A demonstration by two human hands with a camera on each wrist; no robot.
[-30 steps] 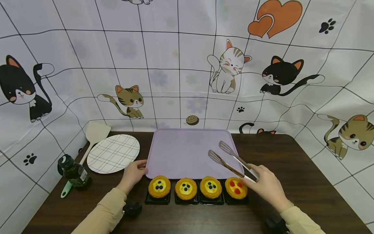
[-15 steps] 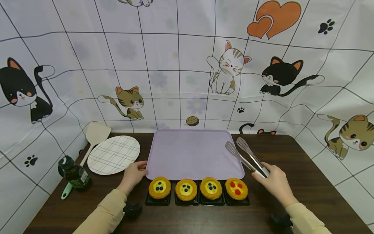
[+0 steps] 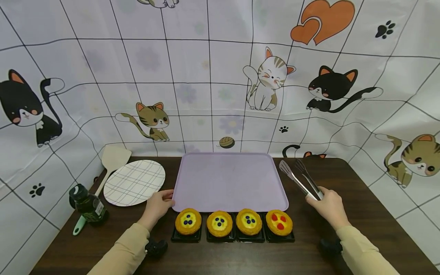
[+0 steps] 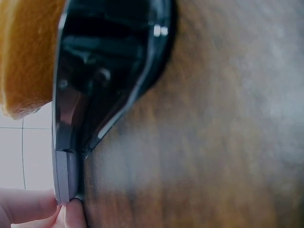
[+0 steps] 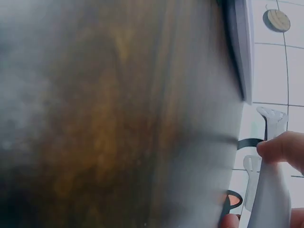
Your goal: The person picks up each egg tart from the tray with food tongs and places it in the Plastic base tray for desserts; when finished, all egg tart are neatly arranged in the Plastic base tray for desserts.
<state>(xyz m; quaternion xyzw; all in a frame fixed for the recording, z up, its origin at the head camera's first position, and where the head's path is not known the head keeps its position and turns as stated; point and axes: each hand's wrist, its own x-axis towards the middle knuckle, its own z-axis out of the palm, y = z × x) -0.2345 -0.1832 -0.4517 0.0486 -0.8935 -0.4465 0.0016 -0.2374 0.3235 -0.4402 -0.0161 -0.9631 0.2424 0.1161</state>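
My left hand (image 3: 156, 208) pinches the left edge of a lilac tray (image 3: 230, 183) near its front corner. In the left wrist view the fingers (image 4: 28, 205) close on the tray's corner, next to a black tart holder. My right hand (image 3: 328, 206) holds metal tongs (image 3: 298, 181) by their pale handles, right of the tray, tips spread and pointing away from me; nothing is between them. In front of the tray stands a row of black holders bearing egg tarts: three with blue dots, such as one tart (image 3: 219, 224), and a red-dotted tart (image 3: 279, 223) at the right end.
A white checked oval plate (image 3: 134, 182) lies left of the tray. Beside it are a cream spatula (image 3: 115, 157) with a green handle end and a dark jar (image 3: 88, 204) standing over its handle. A cat-print sheet (image 3: 192, 95) rises behind the dark wooden table (image 3: 213, 259).
My right hand has carried the tongs rightward, from over the tray and the red-dotted tart to beside the tray. The left hand has stayed at the tray's edge.
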